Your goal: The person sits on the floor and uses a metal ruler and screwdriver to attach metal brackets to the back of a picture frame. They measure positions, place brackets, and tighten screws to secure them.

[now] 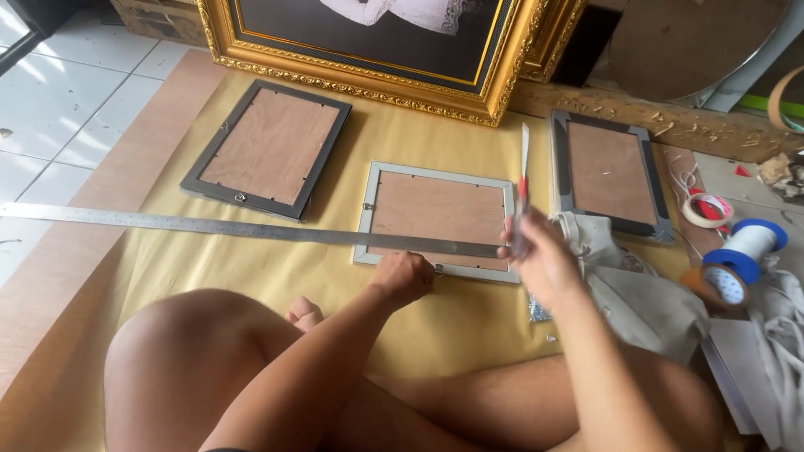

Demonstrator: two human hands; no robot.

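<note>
Hidden: my right hand [540,259] is blurred, so I can't make out each finger; my left forearm covers the paper below the middle frame, and my knees block the near edge.
Cut off: the big gilt frame [368,67] runs out of the top, the long steel ruler [209,224] out of the left.
Left hand: my left hand [404,276] is curled into a loose fist, knuckles pressing the ruler down at the bottom rail of the silver frame [435,219].
Right hand: fingers closed round the cutter knife [523,186], blade standing upright, just past the ruler's right end.
Ruler: lies across the silver frame's lower part, on the yellow paper [251,268].
Frames counted: three small ones face down, backing boards up — dark frame [268,149] at left, silver in the middle, grey frame [610,172] at right — plus the gilt one.
Rolls: brown tape roll [722,283], white tape ring [706,209], blue-ended spool [754,241], three in all, at right.
Cloth: grey fabric [645,301] heaped beside my right wrist.
</note>
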